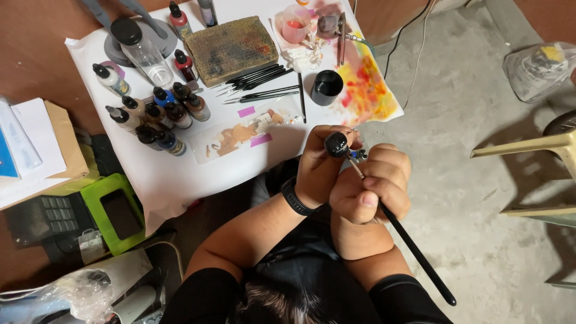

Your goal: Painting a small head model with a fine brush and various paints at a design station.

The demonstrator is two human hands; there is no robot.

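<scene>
My left hand (318,165) grips a small black round holder (336,144) with a tiny blue figure (359,155) on it, held close in front of my chest. My right hand (372,189) is closed around a long black paintbrush (414,246), its tip touching the figure beside the holder. The brush handle slants down to the right past my forearm. A black band sits on my left wrist. Both hands press together just off the near edge of the white paper-covered table (174,180).
On the table lie several small paint bottles (159,114), a row of brushes (264,84), a brown sponge block (231,48), a black cap (327,87), a clear jar (141,51) and a paint-stained sheet (366,90). A green device (117,213) sits left; a chair (540,156) stands right.
</scene>
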